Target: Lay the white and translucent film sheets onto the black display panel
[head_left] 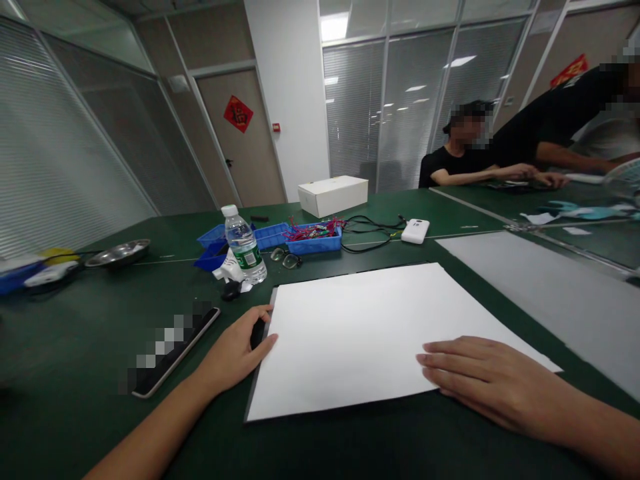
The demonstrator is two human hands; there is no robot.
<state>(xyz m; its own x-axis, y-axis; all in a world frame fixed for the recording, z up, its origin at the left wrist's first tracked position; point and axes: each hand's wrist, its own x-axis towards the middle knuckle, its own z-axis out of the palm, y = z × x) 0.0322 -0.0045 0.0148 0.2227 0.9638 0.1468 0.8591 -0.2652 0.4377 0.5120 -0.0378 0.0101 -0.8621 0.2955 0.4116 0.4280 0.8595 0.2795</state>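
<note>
A large white sheet of paper point(370, 327) lies flat on the dark green table point(90, 333) in front of me. My left hand point(235, 350) is curled at the sheet's left edge, fingers closed around a small dark object I cannot make out. My right hand point(485, 380) rests palm down on the sheet's lower right corner, fingers stretched flat and together. A black phone point(175, 353) lies just left of my left hand.
Behind the sheet stand a water bottle point(245, 247), glasses point(286, 257), blue trays point(315, 239) with red bits, black cables point(370, 233), a white power bank point(415, 231) and a white box point(333, 195). A metal dish point(117, 253) sits far left. Two people work at the far right.
</note>
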